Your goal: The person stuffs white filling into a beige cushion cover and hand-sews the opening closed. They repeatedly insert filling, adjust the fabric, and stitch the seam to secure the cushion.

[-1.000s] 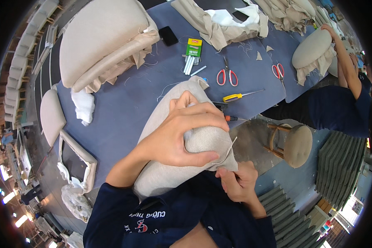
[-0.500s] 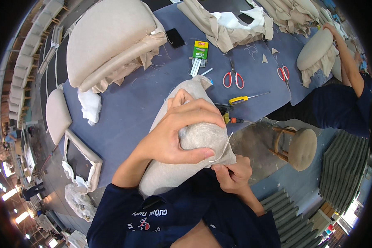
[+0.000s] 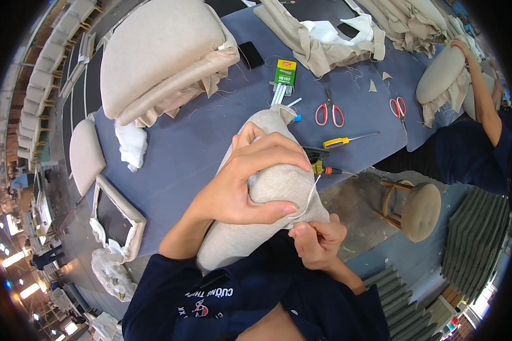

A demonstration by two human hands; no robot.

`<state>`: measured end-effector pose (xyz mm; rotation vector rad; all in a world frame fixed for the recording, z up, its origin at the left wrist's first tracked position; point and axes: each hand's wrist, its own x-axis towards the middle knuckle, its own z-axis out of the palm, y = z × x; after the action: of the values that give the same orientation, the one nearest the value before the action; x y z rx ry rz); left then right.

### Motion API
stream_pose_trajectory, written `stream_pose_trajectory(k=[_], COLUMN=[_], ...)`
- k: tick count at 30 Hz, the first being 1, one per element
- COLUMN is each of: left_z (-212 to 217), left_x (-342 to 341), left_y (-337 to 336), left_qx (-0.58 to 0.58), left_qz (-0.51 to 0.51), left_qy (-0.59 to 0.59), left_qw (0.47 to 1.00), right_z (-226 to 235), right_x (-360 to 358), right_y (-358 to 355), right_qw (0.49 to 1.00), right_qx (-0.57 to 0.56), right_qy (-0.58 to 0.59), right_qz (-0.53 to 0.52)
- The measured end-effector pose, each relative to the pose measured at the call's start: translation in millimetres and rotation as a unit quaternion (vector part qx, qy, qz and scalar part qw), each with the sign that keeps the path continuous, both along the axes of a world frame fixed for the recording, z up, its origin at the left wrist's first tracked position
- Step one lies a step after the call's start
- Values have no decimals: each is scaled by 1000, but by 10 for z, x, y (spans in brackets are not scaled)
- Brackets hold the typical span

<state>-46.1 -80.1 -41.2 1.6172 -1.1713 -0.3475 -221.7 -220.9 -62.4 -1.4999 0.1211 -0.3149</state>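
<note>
A long padded cushion piece (image 3: 277, 187) in light beige fabric lies across my lap and the near table edge. My left hand (image 3: 227, 184) is wrapped over its rounded end, thumb on the near side and fingers on the far side. At the loose fabric edge on the right, my right hand (image 3: 320, 241) is closed in a pinch on the beige cloth. A pale cord or thread (image 3: 312, 196) stands out from that edge, between the two hands. The cushion's underside and my right fingertips are partly hidden.
On the blue-grey table (image 3: 176, 148) lie red-handled scissors (image 3: 329, 113), a yellow-handled screwdriver (image 3: 337, 142), a green box (image 3: 285, 73) and a phone (image 3: 251, 55). A big upholstered seat (image 3: 159, 54) stands far left. Rightward are a co-worker's arm (image 3: 483, 91) and a round stool (image 3: 420, 209).
The view has shifted slightly, so the table things sit further right. My right hand has shifted its pinch slightly on the cloth edge. My left hand keeps its grip.
</note>
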Motion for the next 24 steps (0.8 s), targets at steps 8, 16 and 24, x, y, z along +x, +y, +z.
stream_pose_trajectory(k=[8, 16, 24], left_z=[-17, -33, 15], left_x=[54, 44, 108], left_y=[-13, -37, 14], left_qx=[5, 0, -2], left_qz=[-11, 10, -2], left_qy=[7, -6, 5], left_qw=[1000, 1000, 1000], right_z=[6, 46, 147], right_x=[-29, 77, -17], right_y=[-130, -22, -201], right_qw=[999, 999, 995], right_qx=[-19, 28, 8], right_qy=[13, 34, 62], right_qz=[35, -5, 83])
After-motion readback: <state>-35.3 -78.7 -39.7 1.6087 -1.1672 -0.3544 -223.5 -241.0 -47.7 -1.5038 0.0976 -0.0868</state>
